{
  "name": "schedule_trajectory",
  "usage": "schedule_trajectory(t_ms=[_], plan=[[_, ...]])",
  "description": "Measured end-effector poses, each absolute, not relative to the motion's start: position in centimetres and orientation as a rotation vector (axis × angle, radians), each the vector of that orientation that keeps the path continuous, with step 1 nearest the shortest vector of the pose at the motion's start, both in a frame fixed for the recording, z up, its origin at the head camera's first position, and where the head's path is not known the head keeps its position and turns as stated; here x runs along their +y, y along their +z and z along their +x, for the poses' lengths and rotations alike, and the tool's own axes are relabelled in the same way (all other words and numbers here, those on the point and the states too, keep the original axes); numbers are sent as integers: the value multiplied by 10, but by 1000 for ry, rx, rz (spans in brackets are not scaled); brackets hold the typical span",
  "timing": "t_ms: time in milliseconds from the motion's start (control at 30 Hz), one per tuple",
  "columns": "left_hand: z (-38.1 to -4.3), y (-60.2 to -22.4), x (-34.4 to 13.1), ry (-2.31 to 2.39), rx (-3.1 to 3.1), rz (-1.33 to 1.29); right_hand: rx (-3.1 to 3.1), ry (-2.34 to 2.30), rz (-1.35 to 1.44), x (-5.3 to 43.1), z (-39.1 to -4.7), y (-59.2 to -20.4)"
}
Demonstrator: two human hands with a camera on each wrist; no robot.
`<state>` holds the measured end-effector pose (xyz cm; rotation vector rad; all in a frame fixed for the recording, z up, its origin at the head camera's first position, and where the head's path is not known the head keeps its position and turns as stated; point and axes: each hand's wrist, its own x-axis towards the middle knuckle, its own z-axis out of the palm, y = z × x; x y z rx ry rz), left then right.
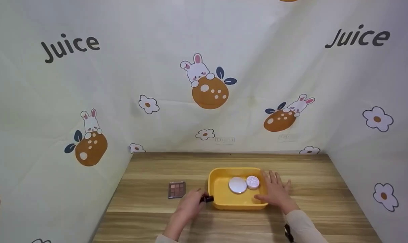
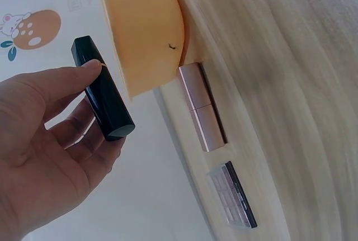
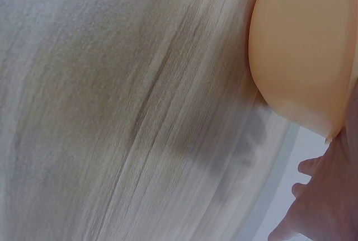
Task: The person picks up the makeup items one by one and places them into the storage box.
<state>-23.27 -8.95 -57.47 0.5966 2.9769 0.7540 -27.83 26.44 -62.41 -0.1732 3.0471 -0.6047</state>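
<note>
A black lipstick tube (image 1: 207, 199) is pinched between the thumb and fingers of my left hand (image 1: 190, 204), just off the left front corner of a yellow plastic basket (image 1: 239, 206). The left wrist view shows the black lipstick tube (image 2: 105, 93) closed, held above the table. My right hand (image 1: 277, 193) rests on the basket's right rim with fingers spread and the thumb reaching inside. Within the basket lie a round white compact (image 1: 237, 185) and a smaller round pale-pink case (image 1: 253, 182), side by side. In the right wrist view, part of the right hand (image 3: 330, 196) shows beside the basket wall.
An eyeshadow palette (image 1: 176, 190) lies on the wooden table (image 1: 150, 168) left of the basket. Between palette and basket is a rose-gold lipstick tube (image 2: 201, 107), hidden by the left hand in the head view. A printed white cloth (image 1: 251, 77) encloses the table's back and sides.
</note>
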Motion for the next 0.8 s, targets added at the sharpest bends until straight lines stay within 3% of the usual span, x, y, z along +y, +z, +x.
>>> schedule_trajectory(t_ms=[800], plan=[[-243, -560, -72, 677, 3023, 662, 3026, -623, -164, 263, -275, -618]])
